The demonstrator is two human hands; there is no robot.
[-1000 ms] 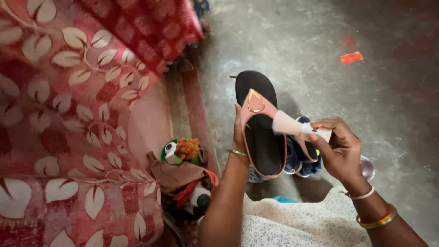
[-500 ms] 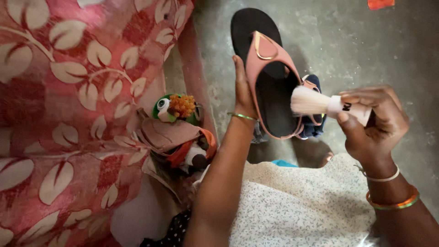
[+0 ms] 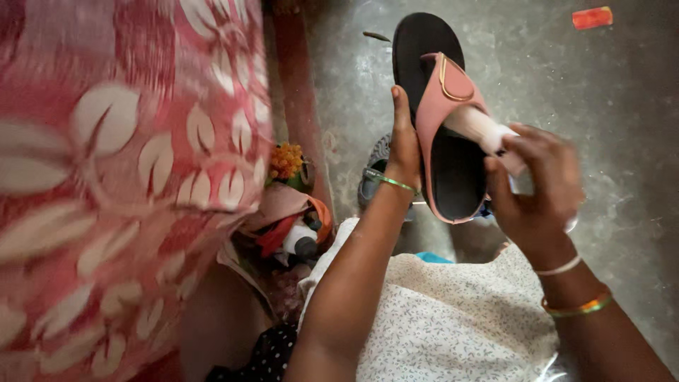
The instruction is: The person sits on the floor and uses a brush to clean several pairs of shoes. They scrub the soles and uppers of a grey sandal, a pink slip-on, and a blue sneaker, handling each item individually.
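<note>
Head view shows the left hand (image 3: 404, 145) gripping the sandal (image 3: 440, 120) while the right hand (image 3: 534, 191) grasps the brush (image 3: 481, 127), its bristles under the pink strap, so brushing seems unfinished.

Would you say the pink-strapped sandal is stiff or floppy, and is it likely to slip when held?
The sandal probably stays fairly stiff: the left hand grips one edge and the sole keeps flat. It seems light, held up one-handed. The brush in the right hand pushes sideways, so it might twist.
</note>
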